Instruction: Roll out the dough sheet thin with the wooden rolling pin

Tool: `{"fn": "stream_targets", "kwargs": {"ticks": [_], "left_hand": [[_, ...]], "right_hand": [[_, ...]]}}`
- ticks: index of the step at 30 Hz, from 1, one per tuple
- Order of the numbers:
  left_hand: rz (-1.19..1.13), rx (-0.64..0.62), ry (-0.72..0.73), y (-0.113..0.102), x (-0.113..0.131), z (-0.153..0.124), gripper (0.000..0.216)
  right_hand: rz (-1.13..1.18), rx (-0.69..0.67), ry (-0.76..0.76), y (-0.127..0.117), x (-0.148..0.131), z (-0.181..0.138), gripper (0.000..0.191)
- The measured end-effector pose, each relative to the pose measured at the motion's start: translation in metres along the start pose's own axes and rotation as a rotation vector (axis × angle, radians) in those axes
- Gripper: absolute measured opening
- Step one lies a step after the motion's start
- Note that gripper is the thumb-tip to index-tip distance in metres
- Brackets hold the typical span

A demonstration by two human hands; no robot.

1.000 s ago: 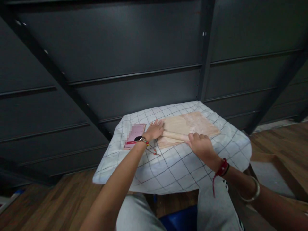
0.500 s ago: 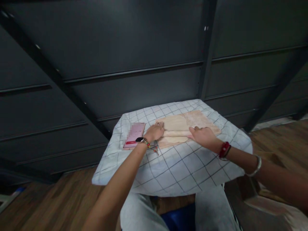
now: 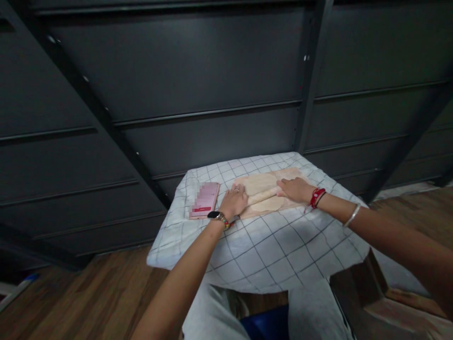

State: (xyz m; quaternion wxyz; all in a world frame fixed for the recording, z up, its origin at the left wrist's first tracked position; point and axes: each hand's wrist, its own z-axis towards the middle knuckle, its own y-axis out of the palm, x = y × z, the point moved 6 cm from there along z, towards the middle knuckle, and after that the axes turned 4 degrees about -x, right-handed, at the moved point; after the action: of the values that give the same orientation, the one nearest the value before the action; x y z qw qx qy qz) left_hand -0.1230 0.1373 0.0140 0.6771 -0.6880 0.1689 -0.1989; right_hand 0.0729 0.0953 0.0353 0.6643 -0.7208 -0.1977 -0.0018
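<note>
A pale wooden rolling pin [image 3: 264,195] lies across a flat sheet of dough [image 3: 272,204], its right end angled farther from me. My left hand [image 3: 234,200], with a watch and beaded bracelet at the wrist, is closed over the pin's left end. At the other end, my right hand [image 3: 295,190] grips the pin with its thumb along it; a red bracelet circles that wrist. Both pin ends are hidden under my hands. Beneath the dough is a light tan mat or board [image 3: 292,173].
A pink-screened phone [image 3: 208,196] lies left of my left hand. The small table wears a white checked cloth [image 3: 262,250]. Dark metal panels [image 3: 212,137] stand right behind it. My knees are under the front edge, and a brown box-like object [image 3: 361,293] sits at lower right.
The rolling pin has gone from nearly level to slanted, its right end swung away from me with my right hand. My view has shifted slightly.
</note>
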Motion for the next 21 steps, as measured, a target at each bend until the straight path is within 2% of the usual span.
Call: {"fn": "stream_targets", "kwargs": {"ticks": [4,7,11,14,18,21], "left_hand": [[0.029,0.008,0.056,-0.013,-0.006,0.023,0.046],[0.021,0.012,0.100,-0.016,-0.009,0.035,0.046],[0.010,0.045,0.125,-0.011,-0.015,0.046,0.048],[0.031,0.049,0.154,-0.005,-0.019,0.058,0.048],[0.036,-0.053,0.243,0.001,-0.015,0.063,0.050],[-0.020,-0.138,0.213,0.000,-0.012,0.049,0.054]], "right_hand": [[0.018,0.027,0.001,0.010,-0.011,-0.027,0.037],[-0.020,0.116,-0.009,0.005,-0.010,-0.034,0.035],[-0.072,0.221,-0.021,-0.015,0.010,-0.013,0.034],[-0.029,0.203,-0.119,-0.019,0.018,0.017,0.033],[0.116,0.252,-0.183,-0.011,0.008,0.044,0.037],[0.144,0.303,-0.134,0.000,-0.004,0.037,0.040]]}}
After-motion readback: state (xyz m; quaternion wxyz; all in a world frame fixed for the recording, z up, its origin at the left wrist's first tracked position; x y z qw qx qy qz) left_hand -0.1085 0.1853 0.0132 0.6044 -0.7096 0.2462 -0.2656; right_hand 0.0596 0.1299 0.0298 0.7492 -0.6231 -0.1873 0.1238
